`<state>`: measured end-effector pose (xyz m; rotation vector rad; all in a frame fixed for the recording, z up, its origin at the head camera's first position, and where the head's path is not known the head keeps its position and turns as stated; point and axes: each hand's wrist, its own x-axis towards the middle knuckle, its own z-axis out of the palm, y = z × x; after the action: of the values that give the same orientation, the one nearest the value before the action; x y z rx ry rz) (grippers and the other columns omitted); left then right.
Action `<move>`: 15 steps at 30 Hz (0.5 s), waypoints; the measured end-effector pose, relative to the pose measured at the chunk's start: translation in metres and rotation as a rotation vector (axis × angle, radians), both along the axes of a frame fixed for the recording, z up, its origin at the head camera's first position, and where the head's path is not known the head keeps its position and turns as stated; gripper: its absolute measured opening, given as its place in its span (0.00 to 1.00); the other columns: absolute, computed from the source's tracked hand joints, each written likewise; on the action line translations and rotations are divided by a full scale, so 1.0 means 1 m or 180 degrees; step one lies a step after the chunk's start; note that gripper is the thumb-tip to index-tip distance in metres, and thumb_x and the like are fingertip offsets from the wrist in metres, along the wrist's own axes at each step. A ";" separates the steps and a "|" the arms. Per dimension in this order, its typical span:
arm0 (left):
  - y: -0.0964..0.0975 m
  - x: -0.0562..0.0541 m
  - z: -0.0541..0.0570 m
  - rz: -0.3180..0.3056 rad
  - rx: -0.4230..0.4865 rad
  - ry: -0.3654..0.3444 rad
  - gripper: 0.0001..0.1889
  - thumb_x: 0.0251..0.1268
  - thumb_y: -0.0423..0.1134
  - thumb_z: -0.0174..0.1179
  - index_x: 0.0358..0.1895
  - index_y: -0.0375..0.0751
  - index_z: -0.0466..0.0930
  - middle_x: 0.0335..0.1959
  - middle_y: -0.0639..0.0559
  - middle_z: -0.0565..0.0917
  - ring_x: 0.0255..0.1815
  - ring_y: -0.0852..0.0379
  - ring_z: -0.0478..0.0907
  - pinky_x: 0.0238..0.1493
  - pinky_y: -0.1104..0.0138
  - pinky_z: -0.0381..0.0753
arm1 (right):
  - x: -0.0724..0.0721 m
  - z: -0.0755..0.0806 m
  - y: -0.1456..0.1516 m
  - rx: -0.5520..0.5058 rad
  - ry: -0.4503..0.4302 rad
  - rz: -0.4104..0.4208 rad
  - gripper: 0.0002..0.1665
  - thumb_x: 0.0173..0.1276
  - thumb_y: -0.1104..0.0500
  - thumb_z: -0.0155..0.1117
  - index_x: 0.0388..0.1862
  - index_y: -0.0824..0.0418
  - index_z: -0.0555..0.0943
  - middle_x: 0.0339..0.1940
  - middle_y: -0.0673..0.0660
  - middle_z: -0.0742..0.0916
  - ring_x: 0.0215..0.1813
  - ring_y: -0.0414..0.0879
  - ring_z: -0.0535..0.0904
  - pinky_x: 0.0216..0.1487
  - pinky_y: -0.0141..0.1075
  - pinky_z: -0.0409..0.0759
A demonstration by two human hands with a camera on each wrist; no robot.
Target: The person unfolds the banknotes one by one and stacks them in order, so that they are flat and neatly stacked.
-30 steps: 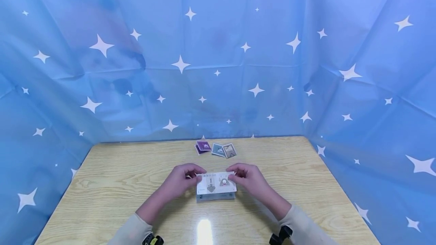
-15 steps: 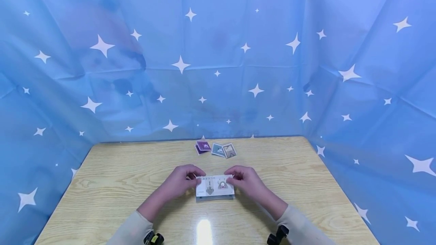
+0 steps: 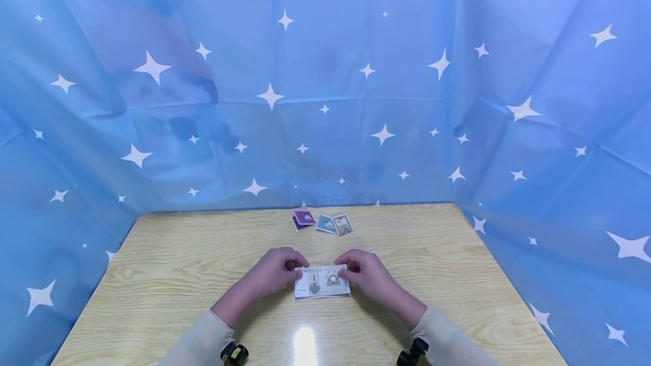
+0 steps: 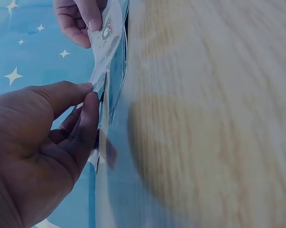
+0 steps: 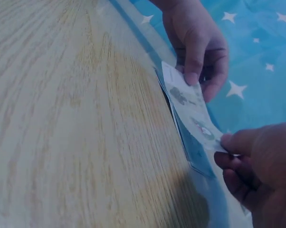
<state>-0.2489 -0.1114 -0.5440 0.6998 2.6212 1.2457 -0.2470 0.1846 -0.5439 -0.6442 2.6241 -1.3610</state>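
Note:
A white play banknote (image 3: pixel 322 282) printed with a "1" and a small cartoon figure is stretched between the two hands over the table. My left hand (image 3: pixel 272 271) pinches its left end between thumb and fingers. At the opposite end my right hand (image 3: pixel 367 273) pinches it the same way, thumb on the printed face. Beneath the white note lie bluish notes (image 5: pixel 195 159), stacked close to the table; in the head view the white one covers nearly all of them. From the left wrist view, the bluish edges (image 4: pixel 117 78) show just under the white note.
Near the table's back edge lie small square cards: a purple pair (image 3: pixel 304 218), a blue-grey one (image 3: pixel 325 223) and a beige one (image 3: pixel 343 225) overlapping it. A blue star-patterned curtain (image 3: pixel 325 72) stands behind the wood-grain table (image 3: pixel 203 247).
Both hands have brought the white banknote slightly down and toward the person. The bluish note with the "2", visible below it a second ago, is now almost fully covered.

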 end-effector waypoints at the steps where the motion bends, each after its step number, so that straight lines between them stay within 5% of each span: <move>1: 0.001 0.000 0.000 -0.0010 -0.0017 0.0010 0.11 0.72 0.28 0.72 0.53 0.44 0.92 0.42 0.54 0.87 0.43 0.59 0.82 0.45 0.64 0.85 | 0.000 0.000 0.000 0.0020 0.0024 0.0008 0.12 0.73 0.68 0.76 0.52 0.58 0.92 0.38 0.46 0.88 0.36 0.40 0.81 0.37 0.33 0.82; 15: 0.006 0.000 -0.003 0.0023 -0.0325 0.0163 0.10 0.70 0.28 0.73 0.49 0.45 0.93 0.38 0.59 0.84 0.40 0.61 0.80 0.45 0.63 0.84 | -0.001 -0.006 -0.004 0.0611 0.0681 0.0234 0.11 0.74 0.67 0.76 0.52 0.57 0.92 0.43 0.49 0.89 0.40 0.36 0.79 0.42 0.34 0.82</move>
<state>-0.2490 -0.1055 -0.5468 0.7142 2.7084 1.1007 -0.2476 0.1810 -0.5504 -0.8922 2.8169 -1.0560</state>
